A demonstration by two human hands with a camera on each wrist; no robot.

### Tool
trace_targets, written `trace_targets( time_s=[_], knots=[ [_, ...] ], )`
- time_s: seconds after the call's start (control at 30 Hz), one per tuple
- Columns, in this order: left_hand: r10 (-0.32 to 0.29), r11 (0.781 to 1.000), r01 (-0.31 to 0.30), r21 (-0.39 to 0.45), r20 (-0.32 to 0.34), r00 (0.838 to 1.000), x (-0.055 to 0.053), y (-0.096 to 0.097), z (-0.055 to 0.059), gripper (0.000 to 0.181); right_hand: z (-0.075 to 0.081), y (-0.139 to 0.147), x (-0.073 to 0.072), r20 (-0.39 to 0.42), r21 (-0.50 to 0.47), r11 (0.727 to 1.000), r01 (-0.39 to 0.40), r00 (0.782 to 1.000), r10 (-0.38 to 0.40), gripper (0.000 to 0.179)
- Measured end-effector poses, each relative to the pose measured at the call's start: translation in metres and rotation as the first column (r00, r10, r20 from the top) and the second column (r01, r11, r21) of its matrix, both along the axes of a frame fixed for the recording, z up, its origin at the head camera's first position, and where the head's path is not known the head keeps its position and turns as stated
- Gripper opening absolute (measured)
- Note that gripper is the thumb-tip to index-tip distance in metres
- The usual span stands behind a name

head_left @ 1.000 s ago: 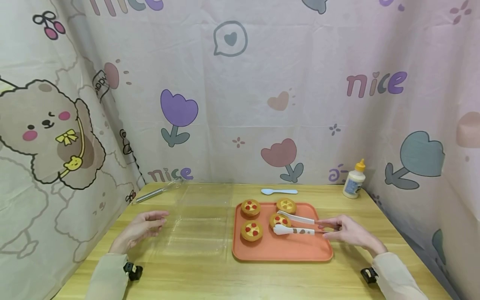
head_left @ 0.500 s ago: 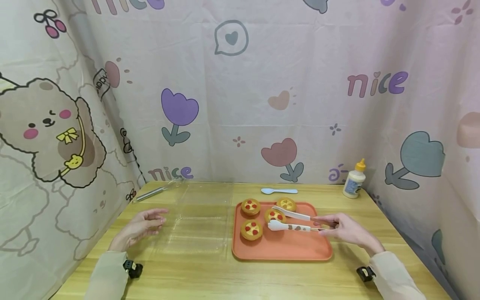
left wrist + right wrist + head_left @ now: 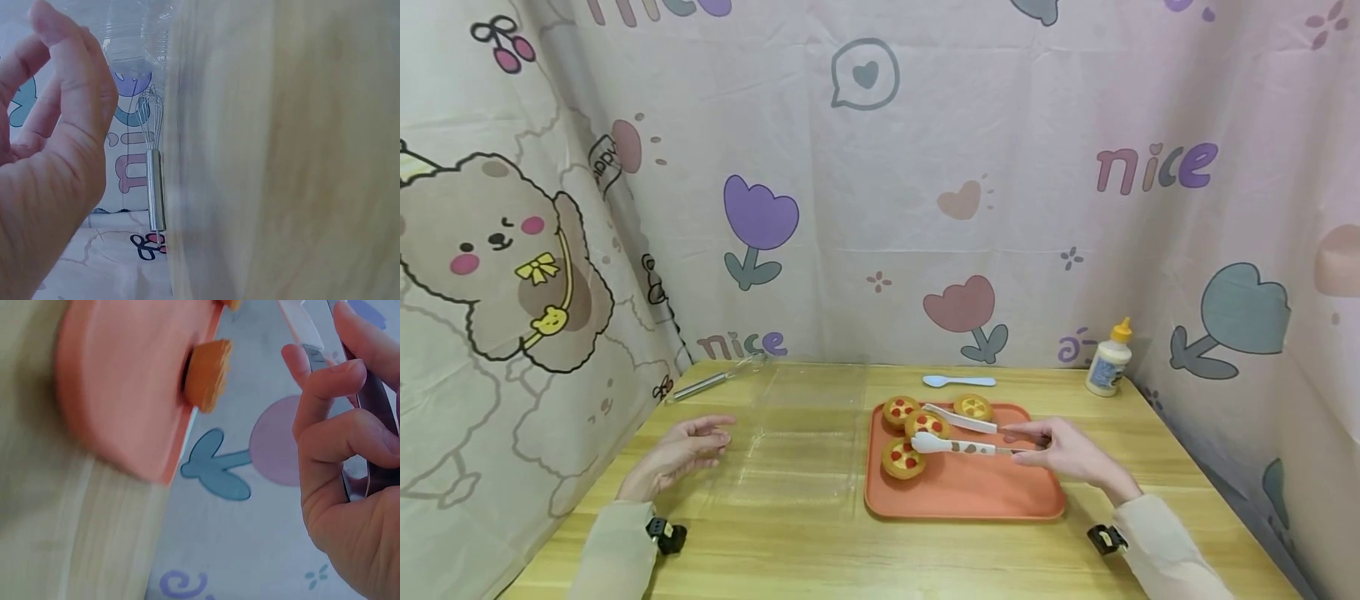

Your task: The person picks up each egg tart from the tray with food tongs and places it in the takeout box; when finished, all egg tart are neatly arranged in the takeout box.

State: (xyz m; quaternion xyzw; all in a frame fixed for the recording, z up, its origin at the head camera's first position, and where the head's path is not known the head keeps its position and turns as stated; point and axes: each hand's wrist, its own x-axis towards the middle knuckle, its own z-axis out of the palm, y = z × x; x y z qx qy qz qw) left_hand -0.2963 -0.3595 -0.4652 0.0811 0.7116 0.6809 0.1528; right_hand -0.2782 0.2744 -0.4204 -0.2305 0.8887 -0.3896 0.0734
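My right hand [image 3: 1063, 450] grips metal-handled tongs [image 3: 973, 448] with white, brown-spotted tips over the orange tray [image 3: 970, 498]. A small round tart [image 3: 927, 423] with red pieces on top sits between the tong tips. Two similar tarts [image 3: 903, 460] stand at the tray's left side, and a plainer yellow tart [image 3: 973, 407] is at its back. In the right wrist view, my fingers curl around the dark tong handles [image 3: 378, 403]. My left hand [image 3: 679, 454] is held beside a clear plastic box [image 3: 805, 467], fingers loosely bent, with nothing in it.
A whisk [image 3: 703, 386] lies at the table's back left, near the clear box. Behind the tray is a pale blue spoon [image 3: 958, 382]. A white glue bottle [image 3: 1108, 367] with a yellow cap stands at the back right. Printed curtains hang behind and at the sides.
The right hand and tongs have moved left across the tray, with the tart between the tips travelling toward the two left tarts. My left hand has stayed nearly still.
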Motion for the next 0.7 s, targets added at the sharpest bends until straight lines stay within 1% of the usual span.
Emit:
trace_targets(
  time_s=[0.13, 0.3, 0.37, 0.47, 0.6, 0.7],
  knots=[
    [-0.005, 1.0, 0.005, -0.011, -0.005, 1.0, 0.001, -0.001, 0.001, 0.045, 0.003, -0.012, 0.0, 0.001, -0.003, 1.0, 0.015, 1.0, -0.015, 0.05],
    [0.031, 0.998, -0.031, -0.048, 0.011, 0.999, 0.002, -0.001, 0.003, 0.055, 0.004, -0.024, -0.002, 0.008, -0.011, 0.999, 0.046, 0.999, -0.046, 0.053],
    [0.046, 0.997, -0.044, -0.067, 0.019, 0.999, 0.002, 0.0, 0.003, 0.06, 0.003, -0.029, -0.003, 0.005, -0.029, 0.998, 0.055, 0.998, -0.055, 0.053],
    [0.054, 0.995, -0.052, -0.081, 0.022, 0.998, 0.001, 0.001, 0.002, 0.065, 0.002, -0.037, -0.005, -0.006, -0.046, 0.997, 0.063, 0.998, -0.064, 0.054],
    [0.047, 0.996, -0.046, -0.076, 0.015, 0.999, 0.001, 0.001, 0.002, 0.061, 0.002, -0.049, -0.005, -0.005, -0.077, 0.996, 0.047, 0.999, -0.048, 0.051],
    [0.037, 0.996, -0.036, -0.076, 0.008, 0.999, 0.001, -0.001, 0.004, 0.06, 0.003, -0.061, -0.005, -0.006, -0.091, 0.995, 0.027, 1.0, -0.028, 0.049]
  ],
)
